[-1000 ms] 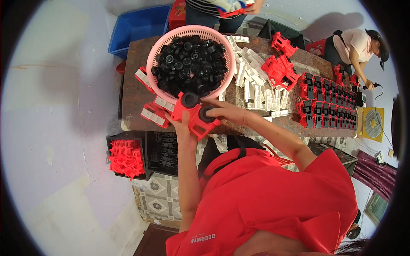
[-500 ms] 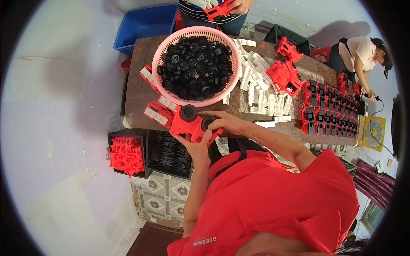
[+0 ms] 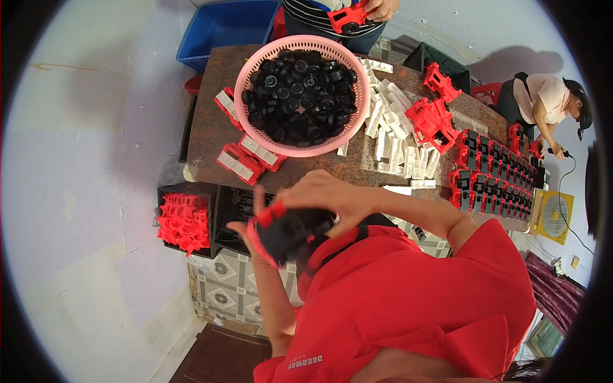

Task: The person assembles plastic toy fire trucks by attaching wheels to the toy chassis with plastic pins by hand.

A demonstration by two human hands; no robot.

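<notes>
Between my hands, close in front of my body, is a red-and-black toy car body (image 3: 290, 233), tilted and blurred by motion, its dark side showing. My right hand (image 3: 335, 198) grips it from above, fingers bent over its top edge. My left hand (image 3: 250, 235) supports it from the left, thumb and a finger sticking out past it, the palm partly hidden. Just beyond, on the table (image 3: 211, 137), lie red car bodies with white strips (image 3: 246, 163). Behind those stands a pink basket (image 3: 239, 83) full of black wheels (image 3: 300, 99).
White plastic parts (image 3: 396, 127) are heaped right of the basket. Rows of red-and-black car bodies (image 3: 488, 169) stand farther right. A crate of red parts (image 3: 184, 220) and a black crate (image 3: 220, 239) sit below the table. Two other people work across and at the far right.
The toy car has been turned over and brought nearer my body, so its black wheels no longer face up. Both hands moved with it. The view shifted slightly.
</notes>
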